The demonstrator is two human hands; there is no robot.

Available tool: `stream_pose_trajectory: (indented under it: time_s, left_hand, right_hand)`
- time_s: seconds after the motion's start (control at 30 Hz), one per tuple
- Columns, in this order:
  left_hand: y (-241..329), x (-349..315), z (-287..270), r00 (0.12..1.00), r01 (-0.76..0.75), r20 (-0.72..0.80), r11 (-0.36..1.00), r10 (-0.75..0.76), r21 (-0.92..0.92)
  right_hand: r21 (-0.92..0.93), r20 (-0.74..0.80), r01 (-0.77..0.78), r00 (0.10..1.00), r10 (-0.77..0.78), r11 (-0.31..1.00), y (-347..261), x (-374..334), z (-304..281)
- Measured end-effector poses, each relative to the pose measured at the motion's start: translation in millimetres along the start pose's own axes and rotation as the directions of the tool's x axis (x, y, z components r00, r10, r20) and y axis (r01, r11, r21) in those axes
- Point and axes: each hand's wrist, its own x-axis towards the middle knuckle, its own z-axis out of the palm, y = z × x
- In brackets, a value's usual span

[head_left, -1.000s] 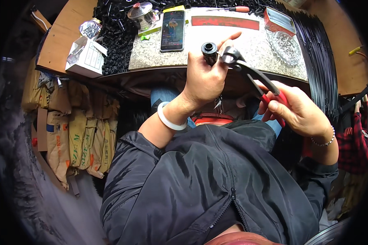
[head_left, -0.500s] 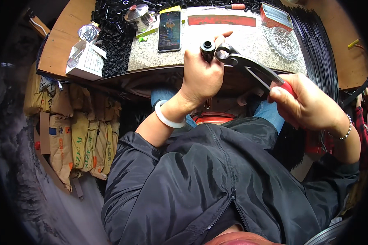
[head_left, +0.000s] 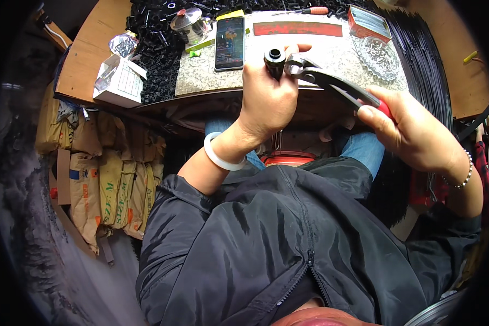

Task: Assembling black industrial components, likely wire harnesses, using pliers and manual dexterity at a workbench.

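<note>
Above the bench's near edge, the left hand grips a black tube; the right hand clenches red-handled pliers beside it. Slipping pliers could pinch the thumb.

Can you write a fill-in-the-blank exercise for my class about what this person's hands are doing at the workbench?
1. The left hand holds a short black ____ upright.
2. The right hand grips pliers by their ____ handles.
3. A white ____ sits on the left wrist.
4. The phone lies flat on the ____ slab.

Missing words: tube; red; bangle; stone
</note>
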Motion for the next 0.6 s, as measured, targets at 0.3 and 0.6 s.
stream_pose_trajectory:
  time_s: [0.3, 0.6]
  left_hand:
    - [30.6, 15.3, -17.0, 1.000, 0.019, -0.022, 0.991, -0.022, -0.131]
    - [2.5, -11.4, 18.7, 0.998, 0.011, 0.062, 0.980, 0.001, -0.197]
  right_hand:
    - [-0.316, -0.418, 0.241, 0.833, -0.363, 0.918, 101.1, 42.3, 28.8]
    - [-0.762, -0.547, -0.330, 0.788, -0.282, 0.558, 182.2, 95.8, 57.4]
